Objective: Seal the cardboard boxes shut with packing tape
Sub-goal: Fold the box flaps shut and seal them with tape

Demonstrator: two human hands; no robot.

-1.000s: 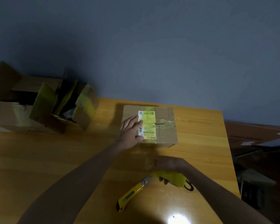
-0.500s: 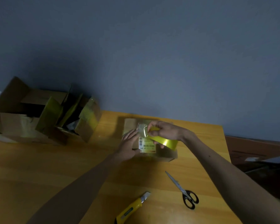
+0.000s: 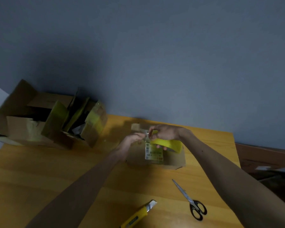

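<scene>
A small closed cardboard box (image 3: 173, 159) with a white and yellow shipping label lies on the wooden table (image 3: 39, 170). Above its top, my right hand (image 3: 164, 132) grips a yellow roll of packing tape (image 3: 169, 143). My left hand (image 3: 132, 139) pinches the clear loose end of the tape (image 3: 146, 137) just left of the roll, over the box's far left part. Both hands hover close together over the box.
Open cardboard boxes (image 3: 44, 122) with raised flaps and yellow tape stand at the table's back left. Black-handled scissors (image 3: 190, 200) and a yellow utility knife (image 3: 138, 214) lie near the front edge. A blue-grey wall rises behind; dark clutter sits beyond the table's right edge.
My right hand brought the tape roll from near the table's front up over the box. My left hand left the box top and took the tape end.
</scene>
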